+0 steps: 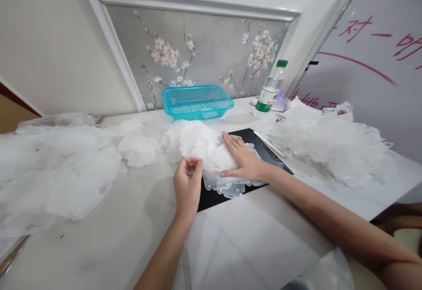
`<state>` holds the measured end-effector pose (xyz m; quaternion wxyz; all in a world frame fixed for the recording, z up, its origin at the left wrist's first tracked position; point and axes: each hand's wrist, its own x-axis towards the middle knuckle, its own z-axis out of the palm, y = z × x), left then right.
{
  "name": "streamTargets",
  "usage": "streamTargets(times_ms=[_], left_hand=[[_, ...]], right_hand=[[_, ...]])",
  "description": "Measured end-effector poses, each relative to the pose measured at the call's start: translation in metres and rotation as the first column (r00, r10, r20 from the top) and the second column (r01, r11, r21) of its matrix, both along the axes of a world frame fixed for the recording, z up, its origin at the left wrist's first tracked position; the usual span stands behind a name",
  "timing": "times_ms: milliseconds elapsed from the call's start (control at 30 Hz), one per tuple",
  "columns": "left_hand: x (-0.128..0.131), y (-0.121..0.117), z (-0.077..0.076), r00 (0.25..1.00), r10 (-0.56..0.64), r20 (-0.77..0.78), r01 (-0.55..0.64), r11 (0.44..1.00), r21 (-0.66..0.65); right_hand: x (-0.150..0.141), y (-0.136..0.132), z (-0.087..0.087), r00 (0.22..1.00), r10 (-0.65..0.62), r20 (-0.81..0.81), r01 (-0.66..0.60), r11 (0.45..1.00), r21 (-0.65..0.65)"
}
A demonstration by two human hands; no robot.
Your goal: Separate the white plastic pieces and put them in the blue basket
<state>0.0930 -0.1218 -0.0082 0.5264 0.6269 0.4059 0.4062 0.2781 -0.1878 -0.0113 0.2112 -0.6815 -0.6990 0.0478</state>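
Note:
My right hand (pixel 244 161) lies flat with its fingers spread on a heap of thin white round pieces (pixel 201 138). Left of it, my left hand (pixel 188 184) is closed in a pinch at the near edge of that heap. What sits between its thumb and forefinger is too thin to make out. Under the right hand and toward me, translucent plastic pieces with cut-out edges (pixel 227 186) rest on a black board (pixel 212 200). The board lies at a slant on the white table, partly covered by the pieces and my hands.
A large pile of translucent white pieces (pixel 59 171) spreads over the table's left side, and a pile of frilly plastic scraps (pixel 332 140) covers the right. Behind the heap stand a blue plastic basket (pixel 198 116) and a water bottle (pixel 268 90), close to the wall.

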Motion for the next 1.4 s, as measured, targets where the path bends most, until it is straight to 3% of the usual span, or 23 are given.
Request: streamTargets(times_ms=[67,133,233,333,467,600,733,933,1000,1100,1233,1300,1400], left_hand=[[0.000,-0.004,0.003,0.990,0.038,-0.136,-0.013,0.984,0.179],[0.000,-0.007,0.005,0.957,0.061,-0.283,0.046,0.932,0.359],[0.000,-0.010,0.008,0.910,0.026,-0.413,0.180,0.873,0.453],[-0.001,-0.011,0.009,0.916,-0.056,-0.397,0.225,0.891,0.395],[0.000,-0.013,0.007,0.986,0.006,-0.165,0.043,0.955,0.294],[0.001,-0.015,0.007,0.999,-0.002,0.038,-0.004,0.987,0.159],[0.001,-0.017,0.010,0.994,-0.016,0.108,0.006,0.996,0.094],[0.001,-0.018,0.013,0.991,-0.030,0.130,0.025,0.999,0.041],[0.001,-0.018,0.013,0.991,-0.054,0.125,0.051,0.998,0.031],[0.002,-0.019,0.015,0.979,-0.139,0.150,0.148,0.988,-0.046],[0.007,-0.025,0.018,0.921,-0.217,0.323,0.306,0.916,-0.258],[0.009,-0.028,0.020,0.888,-0.192,0.418,0.361,0.854,-0.374],[0.010,-0.031,0.024,0.858,-0.151,0.492,0.407,0.784,-0.469]], right_hand=[[0.000,-0.003,0.002,1.000,0.015,0.009,-0.015,1.000,-0.025],[0.000,-0.006,0.004,0.999,0.023,0.028,-0.023,1.000,-0.011],[0.000,-0.010,0.007,0.994,0.074,0.083,-0.078,0.995,0.054],[-0.003,-0.013,0.012,0.981,0.180,0.072,-0.188,0.974,0.128],[-0.009,-0.017,0.022,0.946,0.208,-0.248,-0.136,0.951,0.278],[-0.016,-0.020,0.033,0.793,0.134,-0.594,-0.015,0.979,0.202],[-0.021,-0.022,0.037,0.729,0.075,-0.681,0.021,0.991,0.133],[-0.022,-0.023,0.036,0.733,0.025,-0.680,0.047,0.995,0.087],[-0.022,-0.023,0.034,0.783,0.069,-0.618,0.049,0.984,0.172],[-0.022,-0.022,0.027,0.914,0.210,-0.348,-0.066,0.922,0.382],[-0.027,-0.019,0.012,0.951,0.309,0.014,-0.292,0.882,0.371],[-0.030,-0.019,0.008,0.933,0.358,0.048,-0.353,0.875,0.330],[-0.032,-0.023,0.012,0.915,0.398,-0.069,-0.357,0.877,0.323]])
